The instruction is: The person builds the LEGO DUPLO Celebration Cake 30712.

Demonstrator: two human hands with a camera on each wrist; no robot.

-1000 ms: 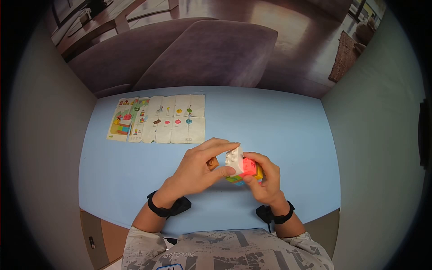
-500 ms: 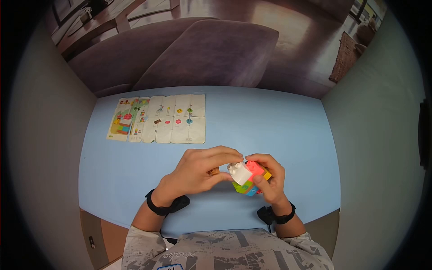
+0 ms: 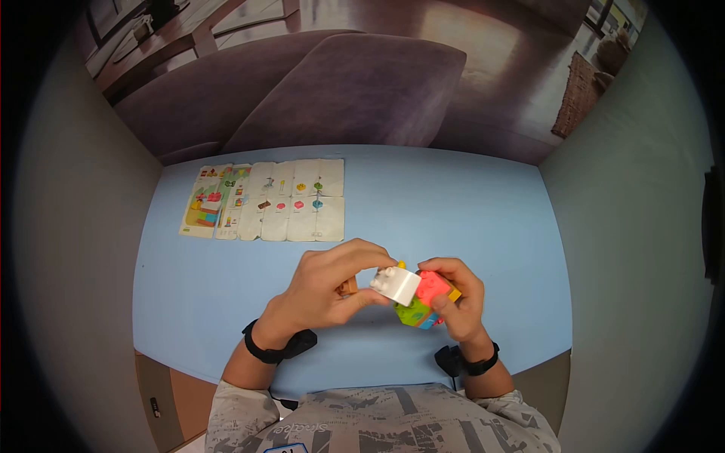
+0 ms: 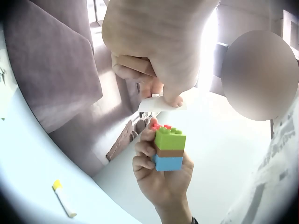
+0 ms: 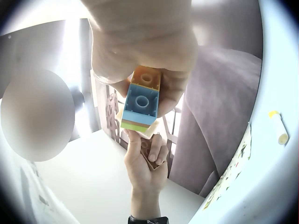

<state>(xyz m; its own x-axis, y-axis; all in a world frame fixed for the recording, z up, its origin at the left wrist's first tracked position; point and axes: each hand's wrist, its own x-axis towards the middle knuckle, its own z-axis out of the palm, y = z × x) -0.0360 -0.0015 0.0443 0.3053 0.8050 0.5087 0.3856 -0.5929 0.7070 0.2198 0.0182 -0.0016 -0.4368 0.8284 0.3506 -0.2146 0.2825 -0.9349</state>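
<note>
The left hand pinches a white studded brick between fingertips and thumb. A brown-orange brick is tucked in the same hand's curled fingers. The right hand grips a block stack, with a pink brick and a green brick showing. In the left wrist view the stack has green above brown and blue, and a gap separates it from the white brick. Hollow undersides of blue and orange bricks face the right wrist camera.
An unfolded instruction sheet lies at the back left of the blue table. A white candle-like piece with a yellow tip lies on the table. Grey side walls stand left and right.
The white brick has tilted over and most recently shifted left with the left hand. The right hand and its stack have moved slightly right and down, turning to show more of the green brick.
</note>
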